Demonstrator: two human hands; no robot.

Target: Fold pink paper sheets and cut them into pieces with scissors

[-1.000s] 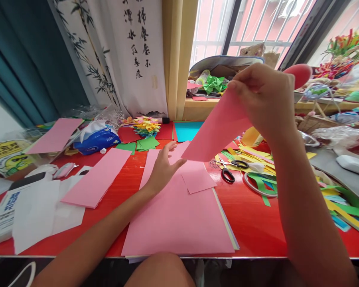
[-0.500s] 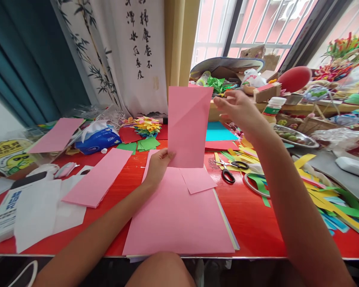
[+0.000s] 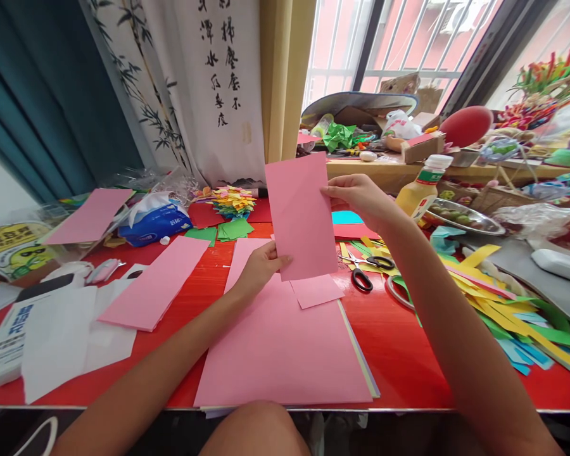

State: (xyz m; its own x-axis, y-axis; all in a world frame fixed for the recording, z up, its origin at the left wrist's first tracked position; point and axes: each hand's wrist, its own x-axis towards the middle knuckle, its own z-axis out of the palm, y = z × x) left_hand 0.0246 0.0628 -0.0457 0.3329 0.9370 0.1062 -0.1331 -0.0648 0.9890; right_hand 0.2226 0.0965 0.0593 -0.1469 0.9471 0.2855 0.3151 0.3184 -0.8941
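Upright in front of me is a pink sheet of paper [image 3: 301, 221], with a faint diagonal line across its upper part. My left hand [image 3: 263, 263] pinches its lower left corner, thumb on the near face. At the upper right edge, my right hand [image 3: 354, 197] has thumb and fingers closed on the same sheet. Below lies a stack of large paper sheets [image 3: 285, 354], pink on top. A small pink paper piece [image 3: 317, 292] rests on that stack, just under the held sheet.
Black-handled scissors [image 3: 368, 272] lie right of the stack, beside coloured paper strips [image 3: 498, 310]. A folded pink sheet [image 3: 156, 282] and white papers [image 3: 61, 342] lie left. Farther back are a blue tissue pack [image 3: 154, 221], green paper squares [image 3: 235, 229] and a bottle [image 3: 420, 190].
My right hand has come down and left and taken hold of the sheet's right edge. The sheet has lowered slightly and tilted. My left hand has shifted a little right and down.
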